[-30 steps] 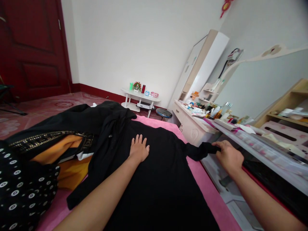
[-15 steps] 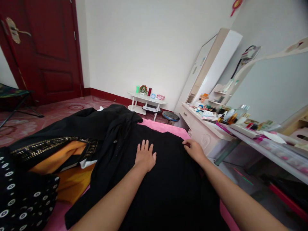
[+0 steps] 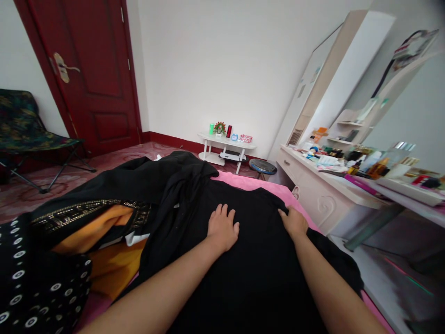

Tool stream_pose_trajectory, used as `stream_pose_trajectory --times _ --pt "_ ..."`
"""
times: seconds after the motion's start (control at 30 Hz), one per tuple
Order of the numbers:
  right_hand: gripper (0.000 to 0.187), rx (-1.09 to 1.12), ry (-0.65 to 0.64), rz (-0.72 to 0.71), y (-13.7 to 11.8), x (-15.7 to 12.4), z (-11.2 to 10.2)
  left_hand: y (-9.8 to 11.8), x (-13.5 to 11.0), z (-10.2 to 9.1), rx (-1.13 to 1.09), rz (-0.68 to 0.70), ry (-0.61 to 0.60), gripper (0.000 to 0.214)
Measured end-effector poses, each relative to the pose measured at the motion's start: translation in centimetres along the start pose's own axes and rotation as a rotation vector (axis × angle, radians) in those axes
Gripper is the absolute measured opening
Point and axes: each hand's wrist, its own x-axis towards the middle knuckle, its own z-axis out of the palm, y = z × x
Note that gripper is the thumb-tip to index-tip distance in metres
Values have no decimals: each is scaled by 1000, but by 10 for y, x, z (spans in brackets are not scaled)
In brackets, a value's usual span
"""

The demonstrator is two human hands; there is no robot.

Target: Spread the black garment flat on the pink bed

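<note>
A black long-sleeved top (image 3: 257, 278) lies spread out on a pink cover (image 3: 267, 183) in front of me. My left hand (image 3: 223, 228) rests flat on its upper middle, fingers stretched out. At the upper right shoulder, my right hand (image 3: 295, 223) has its thumb and bent fingers closed on the cloth; the fingertips are partly hidden. One sleeve (image 3: 335, 253) extends to the right beyond my right forearm. On the left, touching the top, is a heap with a black garment with gold trim (image 3: 104, 206), mustard-yellow cloth (image 3: 116, 269) and black cloth with white ring dots (image 3: 45, 287).
To the right stands a white dressing table (image 3: 320, 204) crowded with bottles and small items. A round stool (image 3: 262, 166) and a low white table (image 3: 227, 141) are beyond the bed. A folding chair (image 3: 34, 139) stands left by a red door (image 3: 100, 69).
My right hand has shifted from the top's upper edge onto its shoulder, and the right sleeve now lies outward. My left hand stays flat on the cloth. The view has turned left.
</note>
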Motion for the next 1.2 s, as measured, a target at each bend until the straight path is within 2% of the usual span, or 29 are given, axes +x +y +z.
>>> stream_pose_trajectory --times 0.1,0.17,0.23,0.3,0.43,0.57,0.67,0.77,0.83,0.9,1.0,1.13,1.2 --pt "41 -8 56 -25 -1 -4 0 -20 26 -14 29 -34 7 36" --pt "44 31 131 -125 -2 -7 0 -38 50 -23 74 -132 -45 47" --pt "56 79 187 -251 -4 -10 0 -54 73 -29 120 -209 -108 67" --pt "58 88 170 -339 -4 -10 2 -65 92 -31 137 -240 -148 76" --pt "33 60 67 -366 -1 -6 7 -73 111 -22 110 -258 -176 71" --pt "31 79 105 -351 0 -5 9 -72 118 -14 72 -283 -161 44" --pt "32 72 203 -307 -2 -7 5 -66 120 -12 35 -275 -93 25" --pt "35 37 335 -192 -2 -10 0 -54 122 -9 -2 -262 29 27" --pt "36 -5 362 -122 -1 -9 -2 -46 123 -2 -29 -255 84 29" --pt "38 -50 316 -90 -1 -7 0 -40 123 8 -54 -256 103 37" --pt "40 -103 213 -64 1 0 7 -37 123 23 -103 -202 67 66" --pt "48 -146 105 28 3 8 17 -39 113 33 -90 -11 -128 74" --pt "56 -149 20 63 4 10 19 -39 101 32 -43 36 -190 79"
